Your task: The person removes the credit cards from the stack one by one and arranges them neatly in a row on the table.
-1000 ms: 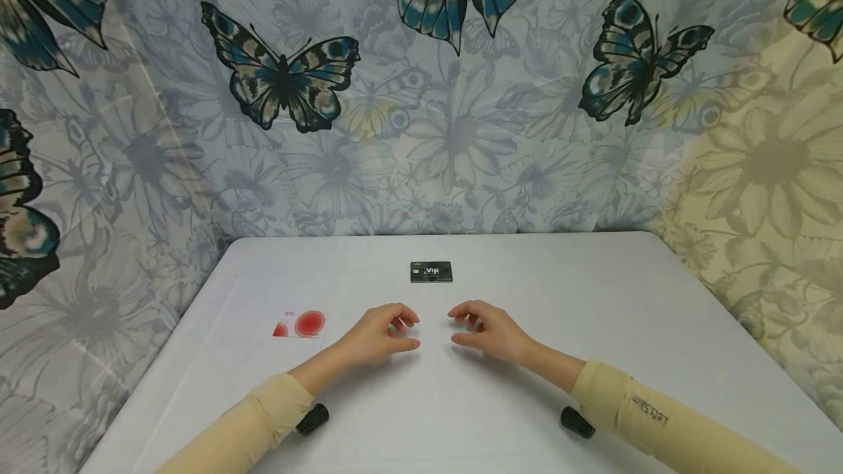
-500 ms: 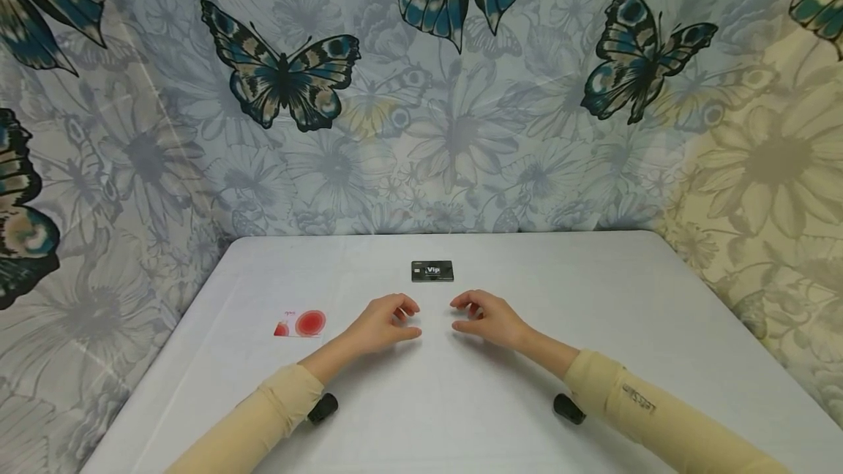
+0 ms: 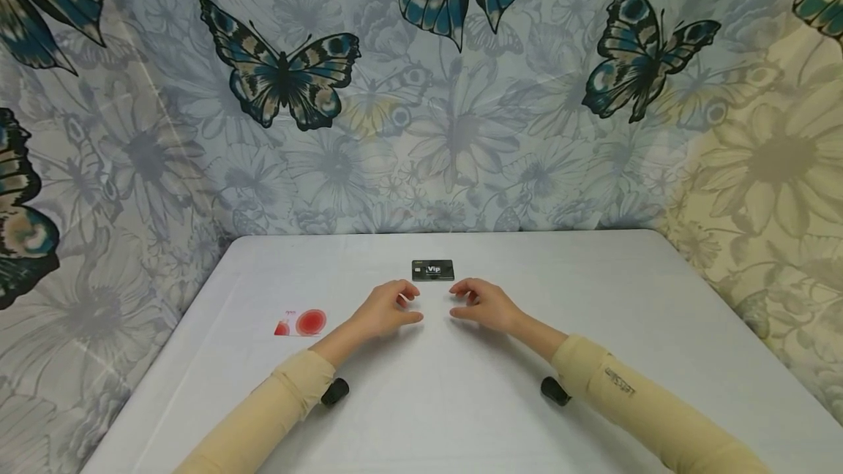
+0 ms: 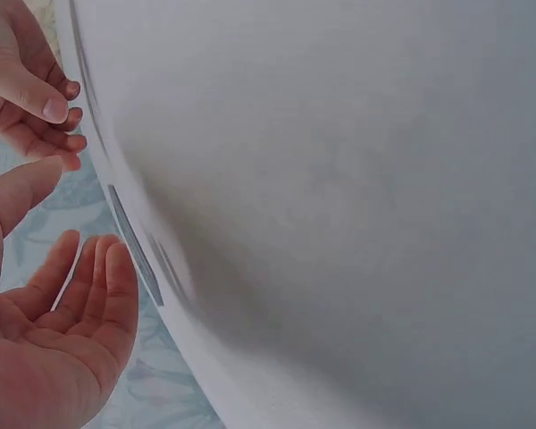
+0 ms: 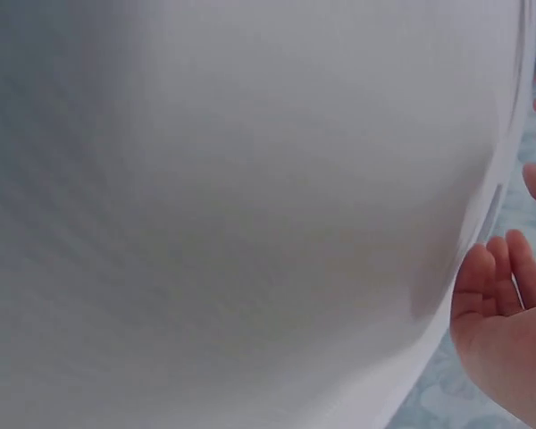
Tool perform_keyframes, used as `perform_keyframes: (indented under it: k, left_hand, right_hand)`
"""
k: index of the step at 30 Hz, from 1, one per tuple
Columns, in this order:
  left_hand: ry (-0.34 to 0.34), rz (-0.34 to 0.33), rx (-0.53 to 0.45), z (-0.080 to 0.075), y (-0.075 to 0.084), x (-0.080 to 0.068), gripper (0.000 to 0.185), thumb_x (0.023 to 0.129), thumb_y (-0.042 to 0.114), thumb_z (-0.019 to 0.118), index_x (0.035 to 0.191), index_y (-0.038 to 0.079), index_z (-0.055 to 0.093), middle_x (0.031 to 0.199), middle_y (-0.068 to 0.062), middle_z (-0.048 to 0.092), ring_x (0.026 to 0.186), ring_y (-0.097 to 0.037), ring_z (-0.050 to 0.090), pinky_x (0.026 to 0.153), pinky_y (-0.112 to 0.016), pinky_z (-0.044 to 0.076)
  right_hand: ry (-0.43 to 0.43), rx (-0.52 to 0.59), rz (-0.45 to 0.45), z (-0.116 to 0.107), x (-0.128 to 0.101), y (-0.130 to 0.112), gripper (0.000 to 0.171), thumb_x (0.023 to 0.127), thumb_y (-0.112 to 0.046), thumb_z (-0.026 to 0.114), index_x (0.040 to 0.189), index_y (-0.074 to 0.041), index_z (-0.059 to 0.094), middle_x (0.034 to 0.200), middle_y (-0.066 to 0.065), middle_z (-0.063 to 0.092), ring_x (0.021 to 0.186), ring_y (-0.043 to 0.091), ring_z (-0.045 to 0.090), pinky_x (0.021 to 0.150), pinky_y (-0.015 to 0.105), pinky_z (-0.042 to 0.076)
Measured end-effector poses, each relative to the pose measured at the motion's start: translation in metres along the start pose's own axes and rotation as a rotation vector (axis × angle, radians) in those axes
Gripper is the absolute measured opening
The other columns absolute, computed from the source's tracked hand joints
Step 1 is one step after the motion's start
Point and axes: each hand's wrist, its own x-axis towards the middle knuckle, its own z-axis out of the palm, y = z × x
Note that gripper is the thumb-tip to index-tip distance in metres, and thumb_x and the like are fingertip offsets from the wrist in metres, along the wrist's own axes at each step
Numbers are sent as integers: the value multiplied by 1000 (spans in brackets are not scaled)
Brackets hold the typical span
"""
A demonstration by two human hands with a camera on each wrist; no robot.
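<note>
A black card [image 3: 432,271] printed "Vip" lies flat toward the far side of the white table [image 3: 527,401]. Just in front of it, my left hand [image 3: 386,309] hovers with loosely bent fingers and nothing in them. Opposite, my right hand [image 3: 489,305] mirrors that pose, also holding nothing; a gap separates the two hands. Neither one touches the card. In the left wrist view the card [image 4: 136,246] shows as a thin dark strip beyond the left fingertips. A white card with red circles [image 3: 301,322] lies left of my left hand.
Dark wrist cameras [image 3: 335,391] hang under both sleeves. Behind the table rises a cloth backdrop [image 3: 454,145] printed with flowers and butterflies, close to the table's far edge.
Both hands have moved forward over the table toward the black card, keeping their spacing and loosely bent pose. Both cards stay where they lay.
</note>
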Motion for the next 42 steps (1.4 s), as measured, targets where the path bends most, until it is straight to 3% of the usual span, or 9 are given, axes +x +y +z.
perform_keyframes:
  k: [11, 25, 42]
  left_hand:
    - [21, -91, 7, -2, -4, 18, 36, 83, 14, 78, 113, 3, 64, 106, -10, 65, 90, -20, 60, 82, -35, 49]
    - [64, -119, 80, -3, -16, 38, 37, 82, 14, 78, 113, 0, 62, 102, -10, 63, 90, -22, 59, 82, -35, 48]
    - [92, -197, 39, -3, -24, 61, 44, 82, 15, 79, 118, -1, 60, 104, -10, 63, 95, -24, 58, 86, -36, 48]
  right_hand:
    - [18, -22, 25, -5, 16, 7, 39, 82, -17, 78, 116, -2, 64, 104, 9, 64, 87, 21, 53, 74, 32, 44]
    - [35, -91, 60, -7, 39, 9, 44, 82, -16, 78, 119, 2, 61, 102, 11, 61, 89, 24, 53, 77, 35, 44]
    - [41, -146, 96, -7, 60, 15, 51, 82, -19, 77, 123, 4, 57, 108, 16, 60, 95, 26, 55, 87, 41, 46]
